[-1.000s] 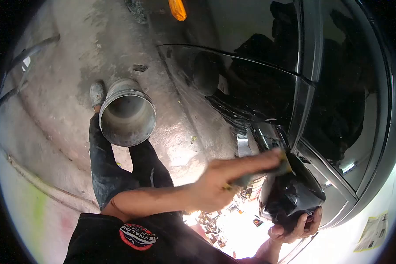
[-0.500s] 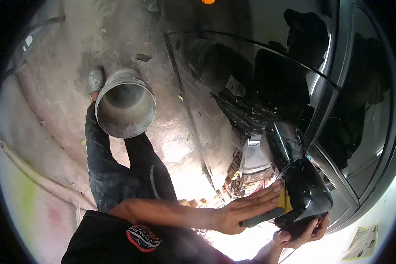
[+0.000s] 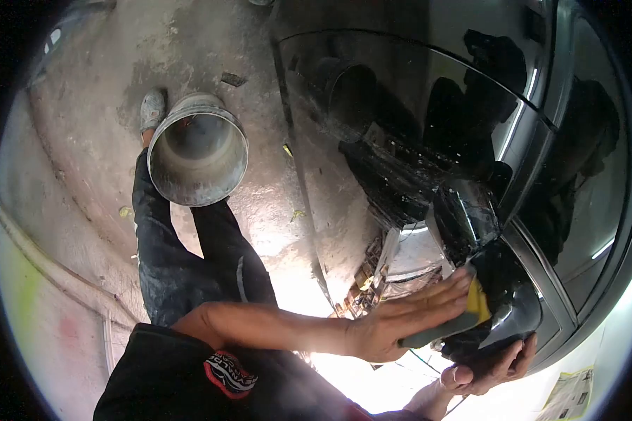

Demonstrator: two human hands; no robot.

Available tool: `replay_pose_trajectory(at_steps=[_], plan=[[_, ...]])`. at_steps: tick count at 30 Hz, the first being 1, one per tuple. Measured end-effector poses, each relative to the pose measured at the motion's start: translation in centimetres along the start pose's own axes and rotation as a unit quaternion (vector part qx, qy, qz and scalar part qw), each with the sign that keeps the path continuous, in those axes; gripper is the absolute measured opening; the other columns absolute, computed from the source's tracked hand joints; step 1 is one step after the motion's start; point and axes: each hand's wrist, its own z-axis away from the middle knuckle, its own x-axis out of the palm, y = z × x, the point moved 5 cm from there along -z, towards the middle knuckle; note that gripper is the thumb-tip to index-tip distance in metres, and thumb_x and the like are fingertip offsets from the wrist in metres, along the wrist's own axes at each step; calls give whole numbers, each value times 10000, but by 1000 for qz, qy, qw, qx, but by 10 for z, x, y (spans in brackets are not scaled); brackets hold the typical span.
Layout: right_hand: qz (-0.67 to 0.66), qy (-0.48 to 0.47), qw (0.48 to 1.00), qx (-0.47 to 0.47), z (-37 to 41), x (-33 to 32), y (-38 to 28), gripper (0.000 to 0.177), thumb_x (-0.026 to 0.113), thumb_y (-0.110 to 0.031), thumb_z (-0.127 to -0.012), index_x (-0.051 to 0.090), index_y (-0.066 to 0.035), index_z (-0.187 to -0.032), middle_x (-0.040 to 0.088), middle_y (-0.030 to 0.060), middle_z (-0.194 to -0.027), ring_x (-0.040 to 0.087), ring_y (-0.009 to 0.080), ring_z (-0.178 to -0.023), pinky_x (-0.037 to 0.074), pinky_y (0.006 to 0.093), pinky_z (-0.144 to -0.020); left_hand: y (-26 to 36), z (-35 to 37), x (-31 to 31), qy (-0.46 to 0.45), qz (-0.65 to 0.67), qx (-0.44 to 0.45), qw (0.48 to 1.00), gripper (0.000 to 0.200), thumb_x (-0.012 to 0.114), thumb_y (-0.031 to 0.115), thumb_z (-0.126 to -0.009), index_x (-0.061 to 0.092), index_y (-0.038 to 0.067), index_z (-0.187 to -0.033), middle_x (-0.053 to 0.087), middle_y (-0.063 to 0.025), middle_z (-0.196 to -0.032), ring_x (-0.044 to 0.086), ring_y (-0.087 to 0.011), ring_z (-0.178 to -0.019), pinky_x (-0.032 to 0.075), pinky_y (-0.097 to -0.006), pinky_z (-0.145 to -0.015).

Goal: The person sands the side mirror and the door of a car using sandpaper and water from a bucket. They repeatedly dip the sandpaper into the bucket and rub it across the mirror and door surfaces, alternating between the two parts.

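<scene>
A black car side mirror (image 3: 516,295) juts out from the dark, glossy car at the right; its housing looks wet or shiny. My left hand (image 3: 400,316) has straight fingers pressed together over a yellow and grey-green sponge-like pad (image 3: 478,302), holding its yellow face against the near side of the mirror. Below, my right hand (image 3: 491,372) is curled around the mirror's lower end and steadies it, the thumb on the near side. Part of the pad is hidden beneath my left fingers.
A grey, stained bucket (image 3: 198,158) stands on the concrete floor (image 3: 260,119) in front of my legs. The glossy car door (image 3: 393,77) runs along the right. A dark flat scrap (image 3: 233,79) lies on the floor, and a printed sheet (image 3: 569,395) is at lower right.
My left hand and the pad have moved slightly up and right along the mirror. My right hand keeps its hold. The whole view has shifted a little.
</scene>
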Motion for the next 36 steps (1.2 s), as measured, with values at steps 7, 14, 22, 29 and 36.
replay_pose_trajectory(at_steps=[7, 14, 22, 29, 36], plan=[[6, 1, 1000, 6, 1, -1, -1, 877, 240, -702, -1035, 520, 7, -1468, 478, 324, -1412, 489, 445, -1323, 417, 593, -1066, -13, -10, 5, -27, -59, 8, 998, 732, 572, -139, -870, 337, -69, -1560, 253, -250, -1665, 187, -381, -1566, 182, -534, -1277], [0, 3, 1000, -4, -1, -1, 1, 868, 263, -698, -1035, 523, 8, -1468, 482, 321, -1409, 487, 455, -1324, 413, 594, -1070, -25, 26, 26, -56, -42, -72, 995, 891, 552, -194, -789, 278, 14, -1611, 182, -203, -1700, 112, -374, -1581, 153, -537, -1288], [-1, -1, 1000, -10, -2, -1, 1, 838, 266, -667, -1044, 519, 3, -1477, 487, 335, -1421, 511, 463, -1303, 415, 592, -1069, -19, 41, 32, -61, -86, -48, 993, 959, 513, -237, -746, 261, 49, -1626, 133, -168, -1718, 88, -373, -1584, 140, -550, -1287], [-5, 15, 1000, -23, 2, 1, 5, 838, 253, -666, -1044, 532, 3, -1466, 495, 326, -1421, 518, 454, -1302, 418, 584, -1067, -5, 28, 16, -27, -36, -40, 998, 823, 533, -159, -840, 285, 1, -1608, 166, -207, -1705, 121, -379, -1580, 121, -548, -1287], [-5, 8, 1000, 5, -1, 0, 1, 890, 252, -723, -1027, 519, 0, -1471, 478, 311, -1436, 489, 443, -1334, 411, 579, -1086, -23, 36, 18, -77, -40, -51, 995, 865, 525, -206, -796, 286, -6, -1603, 122, -220, -1708, 98, -376, -1583, 135, -537, -1289]])
